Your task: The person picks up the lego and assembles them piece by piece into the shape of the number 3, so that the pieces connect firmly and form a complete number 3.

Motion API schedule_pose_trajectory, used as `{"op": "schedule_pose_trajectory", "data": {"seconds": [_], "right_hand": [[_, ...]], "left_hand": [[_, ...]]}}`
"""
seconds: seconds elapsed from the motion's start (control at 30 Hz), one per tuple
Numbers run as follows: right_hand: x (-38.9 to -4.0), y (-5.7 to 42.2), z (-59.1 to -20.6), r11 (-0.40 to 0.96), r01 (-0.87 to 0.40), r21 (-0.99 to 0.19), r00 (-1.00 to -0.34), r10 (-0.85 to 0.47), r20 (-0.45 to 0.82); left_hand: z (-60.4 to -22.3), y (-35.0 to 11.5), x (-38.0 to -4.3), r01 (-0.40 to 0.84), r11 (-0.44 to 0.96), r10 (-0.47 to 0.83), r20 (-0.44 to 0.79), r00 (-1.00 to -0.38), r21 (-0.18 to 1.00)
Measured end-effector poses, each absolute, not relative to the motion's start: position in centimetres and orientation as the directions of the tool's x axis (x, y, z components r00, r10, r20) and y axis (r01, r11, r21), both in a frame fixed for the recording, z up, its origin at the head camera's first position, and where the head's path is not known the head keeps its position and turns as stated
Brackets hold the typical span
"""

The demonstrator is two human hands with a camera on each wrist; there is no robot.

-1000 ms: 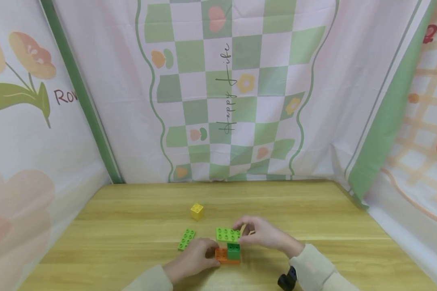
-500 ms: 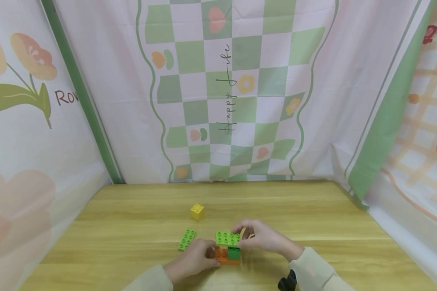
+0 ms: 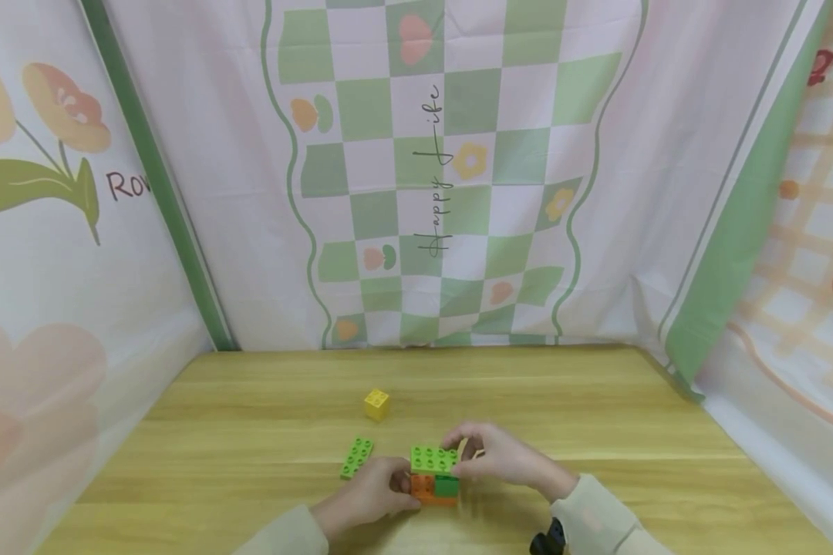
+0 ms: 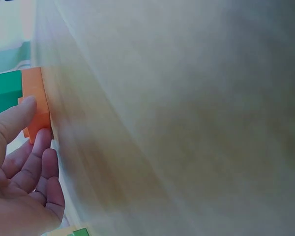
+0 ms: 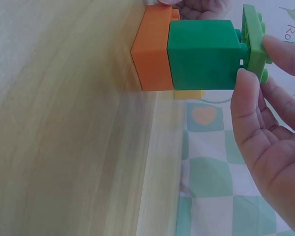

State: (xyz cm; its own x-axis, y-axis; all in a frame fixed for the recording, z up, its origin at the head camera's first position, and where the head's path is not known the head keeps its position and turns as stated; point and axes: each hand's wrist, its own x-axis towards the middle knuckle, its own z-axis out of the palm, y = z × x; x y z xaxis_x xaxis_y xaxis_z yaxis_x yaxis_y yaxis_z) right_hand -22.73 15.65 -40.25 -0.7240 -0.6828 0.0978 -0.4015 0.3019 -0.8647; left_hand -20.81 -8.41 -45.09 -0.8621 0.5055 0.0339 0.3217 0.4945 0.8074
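An orange building brick (image 3: pixel 422 486) lies on the table with a dark green brick (image 5: pixel 204 55) on its right half. My left hand (image 3: pixel 378 488) grips the orange brick's left end between thumb and fingers; in the left wrist view the thumb lies on the orange side (image 4: pixel 37 88). A light green studded plate (image 3: pixel 433 460) is pinched by my right hand (image 3: pixel 503 459) at its right end. In the right wrist view this plate sits right at the dark green brick's studs, slightly tilted, with a narrow gap showing.
A second light green plate (image 3: pixel 357 458) lies just beyond the left hand. Farther back stands a yellow brick (image 3: pixel 376 405) on the wooden table (image 3: pixel 250 416). Patterned curtains (image 3: pixel 451 200) surround the table at the back and sides.
The light green plate in my right hand has come down and nearer, from behind the dark green brick to over its top. My left hand has stayed on the orange brick.
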Motion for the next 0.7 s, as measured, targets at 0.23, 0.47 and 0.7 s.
{"op": "schedule_pose_trajectory", "data": {"seconds": [0.23,0.47,0.7], "right_hand": [[-22.69,15.61,-40.32,0.305,-0.409,-0.86,-0.722,-0.684,0.101],[-22.52,15.62,-40.23,0.325,-0.398,-0.858,-0.732,-0.676,0.083],[-22.26,15.56,-40.11,0.336,-0.405,-0.851,-0.735,-0.673,0.084]], "left_hand": [[-45.22,-8.54,-20.83,0.298,0.487,0.496,0.021,-0.868,0.821],[-45.05,-8.51,-20.72,0.292,0.484,0.487,0.023,-0.873,0.825],[-44.71,-8.57,-20.65,0.287,0.481,0.494,0.014,-0.869,0.828]]}}
